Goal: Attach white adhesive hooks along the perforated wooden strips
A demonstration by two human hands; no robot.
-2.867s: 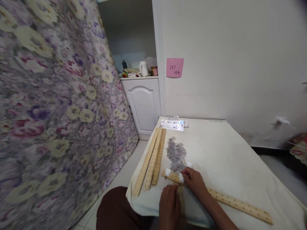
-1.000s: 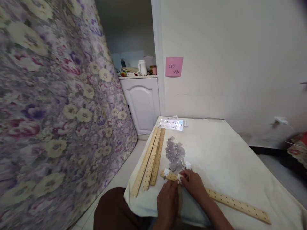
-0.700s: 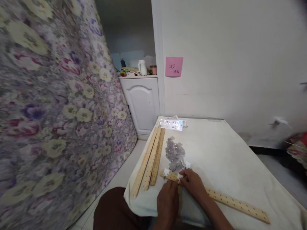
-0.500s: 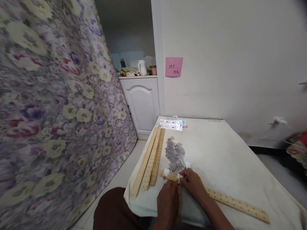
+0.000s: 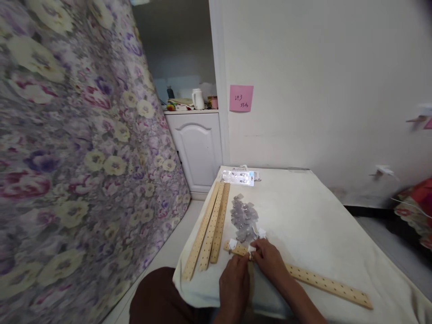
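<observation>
A long wooden strip with a row of holes (image 5: 320,282) lies across the near edge of the white-covered table (image 5: 313,216). My left hand (image 5: 234,283) rests on the strip's left part, fingers curled. My right hand (image 5: 268,261) is beside it, fingertips pinched on a small white clip (image 5: 251,249) at the strip. Another white clip (image 5: 232,244) sits on the strip's left end, and a third (image 5: 261,233) lies just beyond my right hand. A pile of small clear-grey pieces (image 5: 243,216) lies right behind the hands.
Three more holed wooden strips (image 5: 211,229) lie side by side at the table's left edge. A clear blister pack (image 5: 239,177) sits at the far edge. A flowered mattress (image 5: 74,148) leans at left. A white cabinet (image 5: 197,148) and a pink note (image 5: 240,98) stand behind.
Both hands have stayed at the strip's left end, working the small white clip; the left hand came closer to the right. The camera shifted slightly.
</observation>
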